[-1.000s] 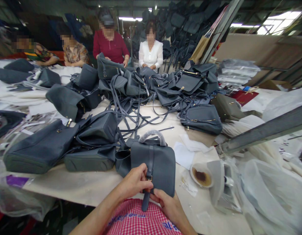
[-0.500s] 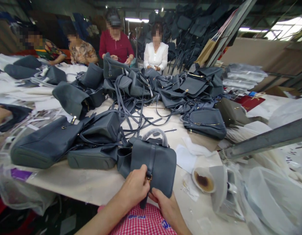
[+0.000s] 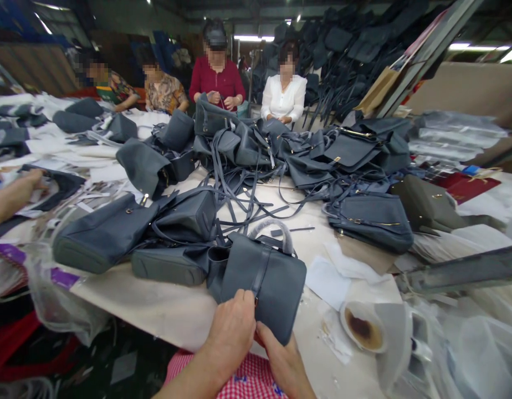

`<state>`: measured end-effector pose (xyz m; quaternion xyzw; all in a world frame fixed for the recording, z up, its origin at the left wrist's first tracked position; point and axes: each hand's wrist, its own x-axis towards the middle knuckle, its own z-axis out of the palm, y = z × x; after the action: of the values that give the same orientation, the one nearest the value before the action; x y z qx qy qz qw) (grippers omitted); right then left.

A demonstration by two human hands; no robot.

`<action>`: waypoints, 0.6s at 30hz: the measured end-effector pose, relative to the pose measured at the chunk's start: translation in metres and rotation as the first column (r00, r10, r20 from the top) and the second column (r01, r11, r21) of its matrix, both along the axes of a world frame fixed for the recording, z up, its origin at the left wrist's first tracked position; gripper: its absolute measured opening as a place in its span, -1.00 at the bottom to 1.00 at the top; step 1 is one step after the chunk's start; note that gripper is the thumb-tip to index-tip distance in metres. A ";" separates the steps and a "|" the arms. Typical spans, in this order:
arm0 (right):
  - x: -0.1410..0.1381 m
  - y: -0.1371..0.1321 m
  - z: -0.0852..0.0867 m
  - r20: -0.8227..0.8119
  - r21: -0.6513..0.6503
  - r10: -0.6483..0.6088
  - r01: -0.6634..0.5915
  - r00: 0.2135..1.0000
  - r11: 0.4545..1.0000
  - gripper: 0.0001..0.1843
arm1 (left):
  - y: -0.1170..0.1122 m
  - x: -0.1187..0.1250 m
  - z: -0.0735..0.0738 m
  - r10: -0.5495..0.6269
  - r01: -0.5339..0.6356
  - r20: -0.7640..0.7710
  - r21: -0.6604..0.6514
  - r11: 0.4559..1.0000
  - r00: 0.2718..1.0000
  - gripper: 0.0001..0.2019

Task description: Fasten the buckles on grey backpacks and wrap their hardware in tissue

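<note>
On the pale worktop [image 3: 156, 310], the left hand [image 3: 229, 332] and right hand [image 3: 278, 363] close on a soft, seemingly lightweight grey leather handbag [image 3: 276, 282], best held at its lower edge.

The nearest handbag [image 3: 264, 282] is slate blue-grey, above a pink-and-white checked cloth [image 3: 226, 377] with blue lettering. Across the worktop [image 3: 156, 305], a maroon top [image 3: 216, 83] sits beside a white blouse [image 3: 284, 98]. The bag at right [image 3: 424, 205] looks olive, though the light makes that uncertain.
</note>
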<state>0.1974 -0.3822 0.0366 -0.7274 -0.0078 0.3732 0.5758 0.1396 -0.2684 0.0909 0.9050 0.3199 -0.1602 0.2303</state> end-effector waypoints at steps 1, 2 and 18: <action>0.001 0.000 -0.001 0.002 -0.010 -0.007 0.007 1.000 1.000 -0.57 | 0.000 0.000 -0.001 0.009 -0.009 0.014 -0.005 1.000 1.000 -0.76; 0.002 0.000 -0.003 0.000 -0.022 -0.013 0.013 1.000 1.000 -0.58 | 0.000 -0.001 -0.002 0.020 -0.019 0.027 -0.011 1.000 0.999 -0.77; 0.000 0.013 0.007 -0.101 0.102 -0.062 0.072 0.993 0.992 -0.54 | 0.006 -0.014 -0.026 0.184 -0.128 0.360 -0.176 0.976 0.915 -0.79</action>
<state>0.1974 -0.3690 0.0435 -0.6766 0.0252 0.3879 0.6253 0.1257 -0.2628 0.0650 0.8707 0.3285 0.0108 0.3659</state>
